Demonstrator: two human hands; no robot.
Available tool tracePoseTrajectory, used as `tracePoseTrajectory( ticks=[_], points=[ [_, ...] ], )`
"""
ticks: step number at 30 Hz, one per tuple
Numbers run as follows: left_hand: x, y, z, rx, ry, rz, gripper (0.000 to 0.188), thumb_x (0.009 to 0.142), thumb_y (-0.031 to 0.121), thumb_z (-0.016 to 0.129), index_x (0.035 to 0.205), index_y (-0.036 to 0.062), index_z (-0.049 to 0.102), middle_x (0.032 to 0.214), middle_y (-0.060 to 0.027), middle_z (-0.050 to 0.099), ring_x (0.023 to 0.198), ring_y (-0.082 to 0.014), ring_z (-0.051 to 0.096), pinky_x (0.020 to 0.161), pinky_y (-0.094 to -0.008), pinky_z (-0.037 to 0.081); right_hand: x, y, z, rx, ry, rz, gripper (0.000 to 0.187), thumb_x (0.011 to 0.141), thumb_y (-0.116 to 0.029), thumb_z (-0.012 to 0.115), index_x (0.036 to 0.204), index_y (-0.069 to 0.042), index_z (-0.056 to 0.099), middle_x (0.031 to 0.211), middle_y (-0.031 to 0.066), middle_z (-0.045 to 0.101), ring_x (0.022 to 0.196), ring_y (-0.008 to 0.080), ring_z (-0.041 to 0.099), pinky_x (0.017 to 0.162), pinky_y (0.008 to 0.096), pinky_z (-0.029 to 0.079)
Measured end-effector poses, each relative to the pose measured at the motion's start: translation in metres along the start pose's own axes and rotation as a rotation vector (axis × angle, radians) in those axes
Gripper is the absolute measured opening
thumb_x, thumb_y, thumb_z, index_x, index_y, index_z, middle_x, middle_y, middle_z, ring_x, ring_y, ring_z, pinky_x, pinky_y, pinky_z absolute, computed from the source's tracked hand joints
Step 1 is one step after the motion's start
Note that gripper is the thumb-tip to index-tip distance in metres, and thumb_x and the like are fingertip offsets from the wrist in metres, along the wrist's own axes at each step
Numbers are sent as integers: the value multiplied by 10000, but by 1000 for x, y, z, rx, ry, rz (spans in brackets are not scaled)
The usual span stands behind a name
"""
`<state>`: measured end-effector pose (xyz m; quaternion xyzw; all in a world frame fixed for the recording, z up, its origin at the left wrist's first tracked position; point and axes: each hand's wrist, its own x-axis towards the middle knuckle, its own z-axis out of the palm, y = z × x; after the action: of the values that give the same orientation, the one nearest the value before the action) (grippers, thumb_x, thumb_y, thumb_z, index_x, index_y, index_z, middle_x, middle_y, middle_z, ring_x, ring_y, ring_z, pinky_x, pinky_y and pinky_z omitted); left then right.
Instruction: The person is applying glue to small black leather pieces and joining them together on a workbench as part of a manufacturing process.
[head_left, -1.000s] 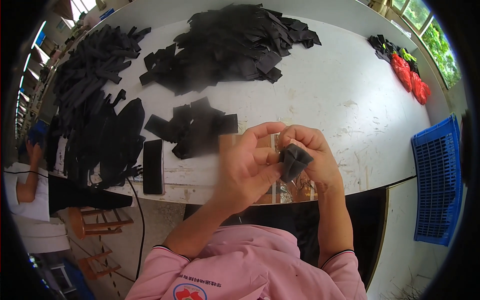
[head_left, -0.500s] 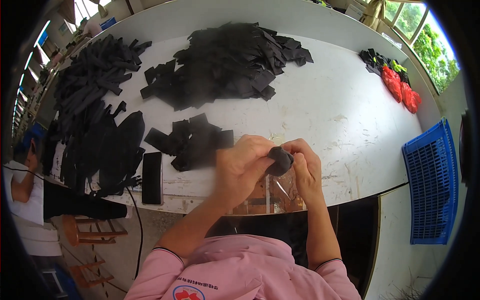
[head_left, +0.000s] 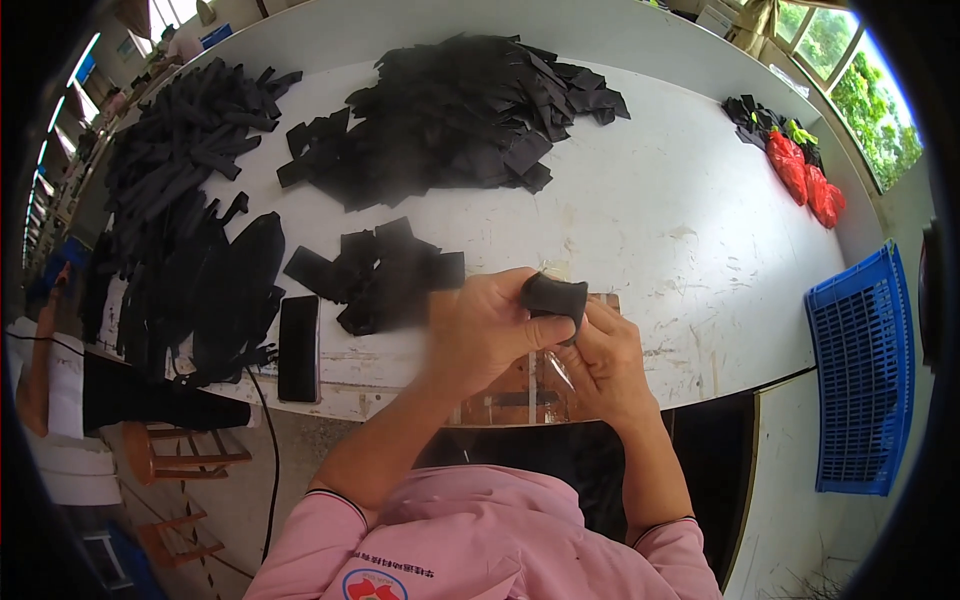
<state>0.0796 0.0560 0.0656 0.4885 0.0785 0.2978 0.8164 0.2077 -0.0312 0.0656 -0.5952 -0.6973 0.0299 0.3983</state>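
A short black fabric piece [head_left: 553, 296], bent into a tube-like curl, is held up over the table's near edge. My left hand [head_left: 485, 325] grips it from the left, with the thumb laid across its lower side. My right hand [head_left: 608, 362] is closed on its lower right end, with the fingertips partly hidden behind the cloth. Beneath both hands lies a brown taped patch [head_left: 500, 395] on the table edge. Just left of my left hand rests a small pile of flat black fabric pieces [head_left: 385, 275].
The white table [head_left: 660, 200] carries a large heap of black pieces [head_left: 450, 120] at the back and narrow black strips [head_left: 190, 130] on the left. A phone [head_left: 299, 350] lies front left. Red bags [head_left: 800, 175] sit far right, near a blue basket [head_left: 862, 370]. Another person [head_left: 60, 380] is at left.
The fabric piece has turned from end-on to showing its curved side. My left thumb now presses across it, and my right hand has shifted lower beneath it.
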Motion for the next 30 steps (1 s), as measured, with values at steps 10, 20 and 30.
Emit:
tracePoseTrajectory(
  ticks=[10,20,30],
  points=[
    [-3,7,17,739,145,247,108,784,32,589,874,-24,568,784,-54,585,708,-75,531,659,-199,431,-24,17,30,202,-14,177,173,719,-26,574,892,-29,559,777,125,563,677,290,569,588,340,460],
    [-6,15,8,136,229,365,201,838,109,541,991,-22,537,874,-105,593,806,-123,542,766,-256,428,5,-7,0,-60,-42,8,191,671,-132,659,812,-41,568,683,70,540,589,232,510,491,336,416],
    [-12,5,-14,66,172,290,103,806,75,565,841,-13,605,825,-97,590,797,-167,542,760,-288,409,-9,4,21,-66,-91,119,234,667,-114,655,639,-43,433,577,72,431,542,249,484,446,349,380]
  ],
)
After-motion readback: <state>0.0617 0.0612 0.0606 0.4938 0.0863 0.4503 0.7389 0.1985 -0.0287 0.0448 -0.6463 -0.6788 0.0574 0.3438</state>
